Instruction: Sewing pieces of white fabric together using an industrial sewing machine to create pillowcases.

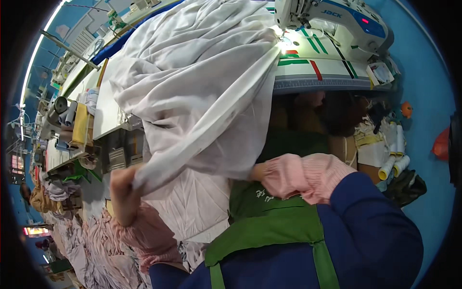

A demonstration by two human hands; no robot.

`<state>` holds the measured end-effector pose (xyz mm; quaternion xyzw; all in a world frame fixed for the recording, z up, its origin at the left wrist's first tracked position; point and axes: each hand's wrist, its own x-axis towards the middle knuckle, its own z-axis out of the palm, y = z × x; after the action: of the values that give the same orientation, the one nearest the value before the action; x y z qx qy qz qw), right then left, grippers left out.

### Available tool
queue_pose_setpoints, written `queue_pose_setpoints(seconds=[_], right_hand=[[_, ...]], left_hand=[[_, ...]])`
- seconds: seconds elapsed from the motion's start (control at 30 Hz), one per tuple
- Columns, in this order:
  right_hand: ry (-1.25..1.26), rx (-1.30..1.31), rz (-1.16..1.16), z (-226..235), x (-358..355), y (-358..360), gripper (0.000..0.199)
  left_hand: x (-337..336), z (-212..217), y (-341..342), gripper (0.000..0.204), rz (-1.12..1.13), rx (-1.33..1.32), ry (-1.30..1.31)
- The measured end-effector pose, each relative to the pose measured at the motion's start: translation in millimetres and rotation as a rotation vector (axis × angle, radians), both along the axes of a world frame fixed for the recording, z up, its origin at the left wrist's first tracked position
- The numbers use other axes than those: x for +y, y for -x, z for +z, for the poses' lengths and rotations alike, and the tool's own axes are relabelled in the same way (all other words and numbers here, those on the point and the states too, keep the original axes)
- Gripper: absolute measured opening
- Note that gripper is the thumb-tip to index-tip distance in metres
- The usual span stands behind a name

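— Fabric everywhere. Where is that white cloth lying?

— Draped off the worktop, running from the sewing machine down to the person's lap.

— And the left hand?

— Its grip is pressed together on a folded edge of the cloth, low on the left.

— The right hand?

— Tucked under the cloth by the pink cuff; I cannot tell its grip.
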<state>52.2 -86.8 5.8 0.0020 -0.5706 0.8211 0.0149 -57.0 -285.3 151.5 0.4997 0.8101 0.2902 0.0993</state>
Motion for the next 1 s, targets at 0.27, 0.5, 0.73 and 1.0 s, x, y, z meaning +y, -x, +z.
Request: queue_pose_setpoints(seconds=[0.27,0.5,0.73,1.0], right_hand=[[0.642,-0.768,-0.282,-96,89,-105,0.034],[-0.65,-0.374,-0.481,-133,130,-103,0.038],[-0.075,-0.308,-0.527,-147,101,-36,0.039],[-0.327,-0.164,-0.218,-29,91,-170,0.02]], left_hand=[[-3,-9,3,0.028,0.027,0.095,-0.27],[-10,-9,-4,0.03,0.17,0.135,-0.346],[0,2,-1,0.027,0.214,0.169,-0.445],[32,51,-1,0.028,0.533,0.209,-0.54]])
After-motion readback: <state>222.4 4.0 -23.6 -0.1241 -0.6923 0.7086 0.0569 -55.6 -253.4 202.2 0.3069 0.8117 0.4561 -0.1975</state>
